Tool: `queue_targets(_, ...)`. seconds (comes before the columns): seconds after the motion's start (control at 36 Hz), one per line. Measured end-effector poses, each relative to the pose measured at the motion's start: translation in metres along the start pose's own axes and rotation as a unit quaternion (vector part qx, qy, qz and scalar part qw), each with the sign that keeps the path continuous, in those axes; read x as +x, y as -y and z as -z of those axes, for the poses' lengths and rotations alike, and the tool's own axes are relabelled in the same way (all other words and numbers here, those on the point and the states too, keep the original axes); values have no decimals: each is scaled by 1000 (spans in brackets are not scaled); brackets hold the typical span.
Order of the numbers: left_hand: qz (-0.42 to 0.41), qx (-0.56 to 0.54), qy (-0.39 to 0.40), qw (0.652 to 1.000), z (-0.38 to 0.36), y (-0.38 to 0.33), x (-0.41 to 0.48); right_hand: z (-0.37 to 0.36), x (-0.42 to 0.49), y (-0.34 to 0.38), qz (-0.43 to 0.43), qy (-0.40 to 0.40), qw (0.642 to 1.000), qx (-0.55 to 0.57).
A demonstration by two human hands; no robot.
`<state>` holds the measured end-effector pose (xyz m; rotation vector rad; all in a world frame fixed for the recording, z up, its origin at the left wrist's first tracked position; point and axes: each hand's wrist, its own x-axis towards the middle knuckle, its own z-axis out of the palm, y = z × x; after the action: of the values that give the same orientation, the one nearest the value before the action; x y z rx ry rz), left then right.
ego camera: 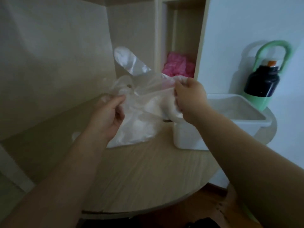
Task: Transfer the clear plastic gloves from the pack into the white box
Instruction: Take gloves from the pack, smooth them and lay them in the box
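A clear plastic pack with whitish gloves inside hangs above the round wooden table. My left hand grips its left side. My right hand pinches a bunch of clear plastic gloves at the pack's upper right; one glove finger sticks up behind. The white box stands open on the table to the right, just beyond my right hand.
A dark bottle with a green base and green handle stands behind the box at the right. Pink crumpled material lies in a narrow shelf niche behind the pack. A beige wall panel runs along the left.
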<state>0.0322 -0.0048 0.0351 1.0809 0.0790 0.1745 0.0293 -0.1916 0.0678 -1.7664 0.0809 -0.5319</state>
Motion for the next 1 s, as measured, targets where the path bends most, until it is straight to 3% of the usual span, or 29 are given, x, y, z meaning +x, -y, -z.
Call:
queue_targets(0.11, -108, 102, -113, 982, -20, 1, 9, 46, 24, -2, 12, -2, 994, -111)
queue_targets(0.17, -215, 205, -166, 940, -33, 2, 5, 69, 37, -8, -3, -9, 986, -169)
queue_targets(0.19, -269, 250, -157, 917, -43, 1, 0, 81, 43, -11, -12, -12, 979, -203)
queue_targets(0.25, -342, 306, -73, 886, -64, 1, -12, 100, 54, -17, -22, -9, 961, -276)
queue_targets(0.31, -357, 346, 64, 865, -85, 2, -21, 112, 58, -22, -26, 11, 937, -349)
queue_targets(0.36, -358, 421, 201, 809, -106, 8, -23, 120, 61, -28, -38, 39, 903, -426)
queue_targets(0.42, -342, 523, 298, 722, -122, 14, -20, 125, 62, -34, -47, 55, 872, -484)
queue_targets(0.47, -299, 604, 346, 652, -136, 23, -13, 130, 63, -39, -43, 51, 856, -512)
queue_targets(0.53, -267, 646, 364, 615, -146, 29, -9, 133, 62, -42, -38, 32, 854, -518)
queue_targets(0.61, -203, 672, 402, 588, -161, 38, -1, 139, 60, -40, -30, -3, 865, -501)
queue_targets(0.69, -141, 722, 427, 526, -172, 45, 7, 142, 57, -33, 55, 13, 828, -558)
queue_targets(0.78, -85, 755, 449, 470, -177, 57, 15, 138, 58, -28, 113, 99, 808, -569)
queue_targets(0.83, -57, 771, 454, 443, -179, 66, 21, 132, 58, -29, 71, 211, 816, -533)
queue_targets(0.92, -22, 788, 462, 405, -183, 75, 25, 124, 64, -43, -39, 342, 749, -566)
queue_targets(1.0, 21, 799, 473, 371, -186, 81, 26, 120, 75, -61, -126, 389, 675, -615)
